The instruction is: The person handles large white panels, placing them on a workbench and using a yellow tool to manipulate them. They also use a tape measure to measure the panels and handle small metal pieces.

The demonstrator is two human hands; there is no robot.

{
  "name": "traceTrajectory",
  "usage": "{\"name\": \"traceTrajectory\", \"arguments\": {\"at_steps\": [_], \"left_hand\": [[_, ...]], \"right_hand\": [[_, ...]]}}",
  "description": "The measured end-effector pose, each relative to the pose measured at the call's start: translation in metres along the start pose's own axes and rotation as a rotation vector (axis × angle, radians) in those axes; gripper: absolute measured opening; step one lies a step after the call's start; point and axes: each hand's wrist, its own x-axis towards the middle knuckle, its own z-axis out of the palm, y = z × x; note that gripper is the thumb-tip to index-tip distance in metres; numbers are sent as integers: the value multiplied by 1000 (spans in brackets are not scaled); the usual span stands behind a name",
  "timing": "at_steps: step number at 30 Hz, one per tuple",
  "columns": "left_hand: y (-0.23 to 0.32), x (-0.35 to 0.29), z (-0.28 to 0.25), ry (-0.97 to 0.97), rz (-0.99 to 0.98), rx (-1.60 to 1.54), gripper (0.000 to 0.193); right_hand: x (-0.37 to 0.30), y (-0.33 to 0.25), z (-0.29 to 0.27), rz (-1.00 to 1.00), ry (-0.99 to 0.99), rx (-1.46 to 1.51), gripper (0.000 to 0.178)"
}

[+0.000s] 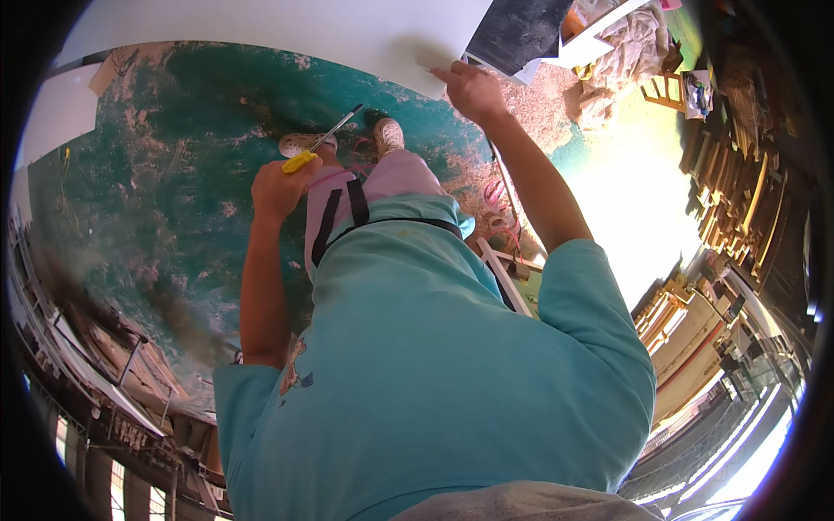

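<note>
Screwdriver (300,162) gripped by the left hand (280,189), held over the green floor (200,130), short of the white panel's (261,22) near edge; 1 shoe (388,137) could be struck if grip is loosened. Right hand (476,91) placed at near right corner, fingers bunched, contents can't be told; corner could be scratched if the shaft is swung carelessly.

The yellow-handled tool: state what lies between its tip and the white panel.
In the head view, only stained green floor shows between the tool's tip and the white panel.
</note>
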Motion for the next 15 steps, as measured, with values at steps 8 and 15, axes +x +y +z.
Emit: {"name": "traceTrajectory", "arguments": {"at_steps": [8, 15], "left_hand": [[-39, -42, 22, -3, -89, -16, 49], [-47, -52, 32, 39, -122, -264, 54]], "right_hand": [[-64, -31, 24, -36, 90, 234, 34], [-74, -59, 58, -115, -81, 10, 35]]}}
